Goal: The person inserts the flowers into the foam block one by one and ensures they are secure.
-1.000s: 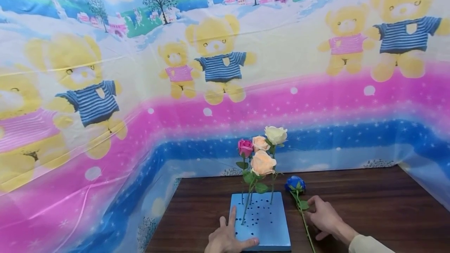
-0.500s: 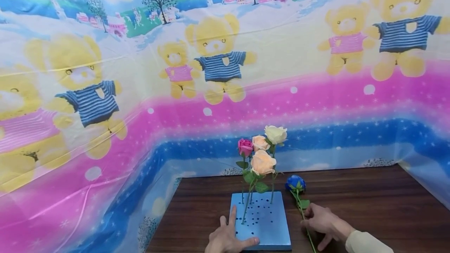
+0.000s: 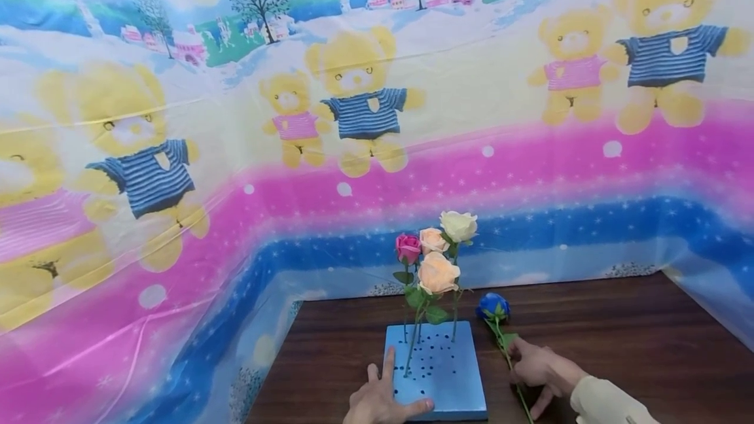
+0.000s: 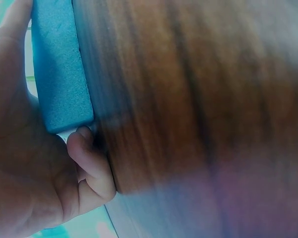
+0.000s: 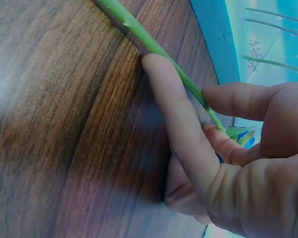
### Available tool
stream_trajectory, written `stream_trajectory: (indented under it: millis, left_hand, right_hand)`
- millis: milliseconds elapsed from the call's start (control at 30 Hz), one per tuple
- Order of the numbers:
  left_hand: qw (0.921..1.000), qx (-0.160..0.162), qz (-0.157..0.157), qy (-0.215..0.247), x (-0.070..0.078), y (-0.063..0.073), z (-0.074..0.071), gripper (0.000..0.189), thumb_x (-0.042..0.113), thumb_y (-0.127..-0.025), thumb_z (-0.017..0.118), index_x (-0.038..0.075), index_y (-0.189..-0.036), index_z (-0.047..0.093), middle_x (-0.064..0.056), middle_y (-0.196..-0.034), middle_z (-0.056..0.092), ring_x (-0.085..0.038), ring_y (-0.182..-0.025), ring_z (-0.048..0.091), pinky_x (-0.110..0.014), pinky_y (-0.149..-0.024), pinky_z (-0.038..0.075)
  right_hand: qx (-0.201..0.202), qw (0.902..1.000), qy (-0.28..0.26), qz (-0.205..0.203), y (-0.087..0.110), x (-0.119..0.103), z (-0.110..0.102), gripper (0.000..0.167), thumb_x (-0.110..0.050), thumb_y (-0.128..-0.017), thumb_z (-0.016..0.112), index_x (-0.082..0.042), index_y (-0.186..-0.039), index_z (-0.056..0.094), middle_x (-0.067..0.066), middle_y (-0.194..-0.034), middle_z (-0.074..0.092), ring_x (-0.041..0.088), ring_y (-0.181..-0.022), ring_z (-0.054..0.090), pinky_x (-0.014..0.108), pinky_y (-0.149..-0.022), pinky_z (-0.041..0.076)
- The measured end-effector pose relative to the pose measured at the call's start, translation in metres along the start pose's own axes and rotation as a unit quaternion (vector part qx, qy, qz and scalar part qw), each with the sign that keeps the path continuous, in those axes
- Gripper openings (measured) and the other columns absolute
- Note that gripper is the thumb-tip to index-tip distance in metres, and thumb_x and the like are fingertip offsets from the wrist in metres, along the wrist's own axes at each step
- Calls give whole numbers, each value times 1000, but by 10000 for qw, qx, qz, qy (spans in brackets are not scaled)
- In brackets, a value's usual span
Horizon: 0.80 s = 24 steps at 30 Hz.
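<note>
My left hand [image 3: 377,403] rests at the near left corner of a light blue foam block [image 3: 456,394], index finger along its left edge and thumb across its front. In the left wrist view, a bent finger touches the block's [image 4: 62,69] corner. Dotted with holes, the block bears upright artificial roses: a magenta rose [image 3: 408,248], a white rose [image 3: 459,226] and two peach roses [image 3: 438,273]. To its right a blue rose [image 3: 493,306] lies on the table. My right hand [image 3: 544,368] pinches its green stem [image 5: 139,32] between thumb and fingers.
The dark wooden table [image 3: 636,332] carries the block and the blue rose. Behind and to the left hangs a printed curtain [image 3: 459,110] with teddy bears and snowy houses, meeting the table's back edge.
My right hand has closed its fingers and thumb on the blue rose's stem. The left hand and block stay put, while the head view has shifted slightly.
</note>
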<state>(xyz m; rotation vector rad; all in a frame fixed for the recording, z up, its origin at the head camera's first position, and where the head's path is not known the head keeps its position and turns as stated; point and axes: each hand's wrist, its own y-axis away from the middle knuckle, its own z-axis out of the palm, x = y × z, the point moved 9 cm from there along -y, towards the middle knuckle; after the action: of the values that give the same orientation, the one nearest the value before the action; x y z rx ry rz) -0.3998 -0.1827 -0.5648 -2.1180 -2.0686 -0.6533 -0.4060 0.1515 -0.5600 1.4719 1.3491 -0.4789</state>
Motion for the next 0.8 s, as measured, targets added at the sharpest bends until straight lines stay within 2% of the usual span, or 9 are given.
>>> stream_trajectory:
  millis: [133, 267, 367, 467, 533, 767, 800]
  left_hand:
    - [10000, 8, 32, 19, 1, 0, -1, 140, 95, -76, 76, 20, -180, 20, -35, -158, 46, -31, -73, 65, -56, -66, 51]
    - [10000, -15, 11, 92, 0, 1, 0, 140, 94, -76, 77, 19, -179, 20, -37, -158, 45, -34, -79, 68, -65, -76, 56]
    - [10000, 5, -19, 83, -1, 2, 1, 141, 94, -75, 78, 18, -179, 22, -38, -157, 45, -38, -83, 70, -71, -83, 56]
    - [10000, 50, -75, 35, -3, 2, 2, 140, 94, -75, 79, 18, -179, 23, -38, -157, 46, -41, -90, 72, -74, -87, 55]
    - [9999, 73, -116, 8, -3, 2, 2, 139, 93, -75, 79, 19, -179, 24, -37, -158, 46, -42, -91, 73, -74, -86, 55]
    - [9997, 58, -221, -35, -4, 1, 3, 136, 92, -76, 79, 20, -178, 25, -39, -162, 44, -50, -102, 74, -77, -91, 53]
    - [9997, 58, -228, -20, -4, 1, 2, 136, 92, -76, 80, 20, -178, 25, -39, -162, 44, -51, -102, 73, -77, -91, 53]
  right_hand:
    - [-62, 9999, -102, -12, -1, -1, -1, 50, 9, -99, 66, -2, -145, 51, 35, -149, 40, 44, -115, 60, 50, -72, 68]
    - [-147, 9997, -170, -11, -1, 2, -1, 50, 10, -100, 63, -3, -146, 49, 24, -141, 57, 36, -111, 64, 50, -73, 68]
    - [-206, 9992, -352, 52, -2, 6, 0, 50, 9, -102, 62, -4, -148, 47, 19, -114, 62, 29, -98, 61, 51, -73, 68]
    - [-271, 9981, -558, 71, -3, 7, 2, 51, 9, -104, 61, -4, -150, 43, 9, -89, 50, 25, -84, 53, 51, -72, 68]
    - [-261, 9976, -633, 70, -3, 9, 3, 52, 10, -102, 58, -4, -149, 44, 4, -81, 45, 21, -75, 46, 50, -69, 67]
    - [-267, 9969, -736, -4, 1, 8, 3, 49, 13, -98, 52, -3, -143, 42, 13, -96, 56, 17, -72, 43, 43, -64, 65]
    - [-245, 9967, -774, 12, 0, 8, 3, 48, 12, -99, 53, -4, -143, 42, 11, -89, 53, 16, -70, 40, 44, -64, 65]
